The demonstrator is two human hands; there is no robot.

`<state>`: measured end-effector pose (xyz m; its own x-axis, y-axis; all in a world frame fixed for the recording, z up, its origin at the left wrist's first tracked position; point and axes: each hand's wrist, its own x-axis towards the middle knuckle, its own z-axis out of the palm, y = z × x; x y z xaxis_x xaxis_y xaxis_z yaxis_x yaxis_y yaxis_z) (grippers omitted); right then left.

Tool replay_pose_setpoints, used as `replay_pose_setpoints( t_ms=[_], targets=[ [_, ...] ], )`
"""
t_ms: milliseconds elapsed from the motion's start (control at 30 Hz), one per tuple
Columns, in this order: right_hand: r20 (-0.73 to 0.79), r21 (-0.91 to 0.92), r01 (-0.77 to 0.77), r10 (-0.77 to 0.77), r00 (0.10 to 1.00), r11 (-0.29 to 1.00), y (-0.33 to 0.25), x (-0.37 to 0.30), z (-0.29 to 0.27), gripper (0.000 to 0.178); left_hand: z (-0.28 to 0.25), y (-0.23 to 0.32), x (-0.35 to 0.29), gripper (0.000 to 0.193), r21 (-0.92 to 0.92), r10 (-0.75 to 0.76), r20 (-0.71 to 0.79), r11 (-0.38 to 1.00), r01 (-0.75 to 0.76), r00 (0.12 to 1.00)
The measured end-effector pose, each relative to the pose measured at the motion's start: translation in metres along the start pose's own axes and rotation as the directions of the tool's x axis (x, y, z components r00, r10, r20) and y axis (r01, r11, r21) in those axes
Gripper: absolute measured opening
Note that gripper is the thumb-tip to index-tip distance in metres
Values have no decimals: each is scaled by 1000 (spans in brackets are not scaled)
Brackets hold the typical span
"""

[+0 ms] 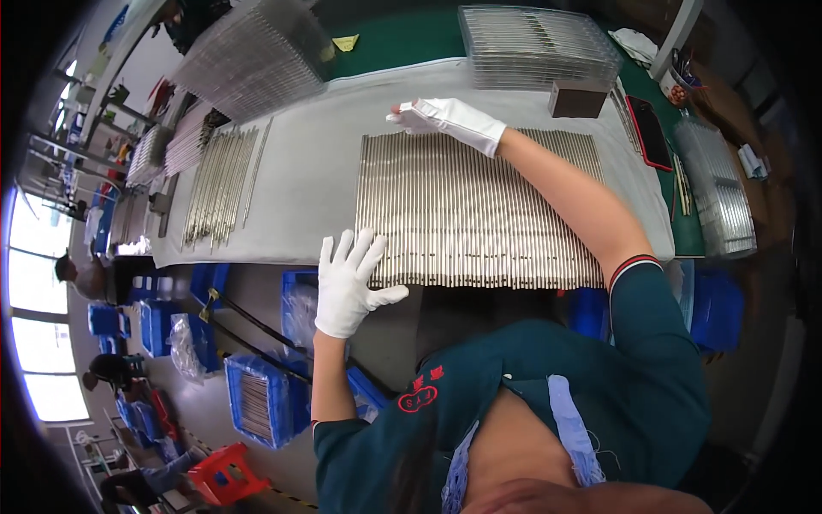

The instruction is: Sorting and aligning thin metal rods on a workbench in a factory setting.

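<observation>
A wide row of slim silvery metal rods point(479, 214) lies side by side on a white cloth point(304, 180) in front of me. My left hand point(344, 287), in a white glove, is open with fingers spread at the row's near left corner. Its fingertips meet the leftmost rods or rest just beside them; I cannot tell which. Across the row reaches my right arm, and my right hand point(445, 122) is at the far left end of the rods. That glove leaves some fingertips bare. The fingers are stretched out to the left, with nothing visible in them.
Looser rods point(221, 184) lie on the left of the cloth. Stacked clear trays point(253, 60) stand behind them, with another tray stack point(539, 47) at the back right. A brown block point(576, 98) and a red-edged phone point(648, 133) are at right. Blue crates point(265, 403) sit on the floor.
</observation>
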<state>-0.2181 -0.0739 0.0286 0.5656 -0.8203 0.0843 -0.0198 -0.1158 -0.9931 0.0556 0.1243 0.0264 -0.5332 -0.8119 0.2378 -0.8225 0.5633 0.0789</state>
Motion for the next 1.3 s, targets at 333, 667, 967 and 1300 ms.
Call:
replay_pose_setpoints(
  t_ms=[333,667,967,1300],
  targets=[
    [25,235,-141,139,990,962,18,103,45,59,16,-16,-6,94,-29,36,-57,999,-38,998],
    [23,-274,-23,30,999,961,8,86,48,61,15,-21,0,93,-94,74,-71,992,-80,995],
    [89,-898,193,-265,960,396,-40,-95,-17,65,8,15,7,90,-5,27,11,1000,-27,1000],
    [-289,-914,-204,-208,935,352,-25,-278,-21,59,25,117,65,85,-160,287,-14,945,-285,958]
  ],
)
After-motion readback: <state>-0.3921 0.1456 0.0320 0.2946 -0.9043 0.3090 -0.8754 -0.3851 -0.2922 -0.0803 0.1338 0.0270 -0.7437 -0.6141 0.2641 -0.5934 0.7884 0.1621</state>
